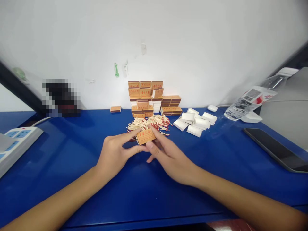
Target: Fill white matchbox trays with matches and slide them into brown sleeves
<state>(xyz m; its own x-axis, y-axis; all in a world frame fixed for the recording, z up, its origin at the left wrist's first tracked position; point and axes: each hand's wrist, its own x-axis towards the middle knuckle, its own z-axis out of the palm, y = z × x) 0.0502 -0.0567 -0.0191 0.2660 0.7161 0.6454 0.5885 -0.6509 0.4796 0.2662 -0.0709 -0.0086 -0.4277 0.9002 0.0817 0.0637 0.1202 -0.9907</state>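
Observation:
Between my two hands is a matchbox with an orange-brown label and red print, its label face turned up. My left hand grips it at the left with thumb and fingers. From the right, my right hand is closed on it too, thumb at the near corner. Just behind it lies a loose heap of matches with red heads, partly covered by my fingers. Several matchboxes stand stacked against the wall behind the heap. White empty matchbox trays lie in a pile to the right.
One single matchbox lies left of the stack. A power strip sits at the left edge of the blue table. On the right are a clear bottle leaning on the wall, a phone and a small white case.

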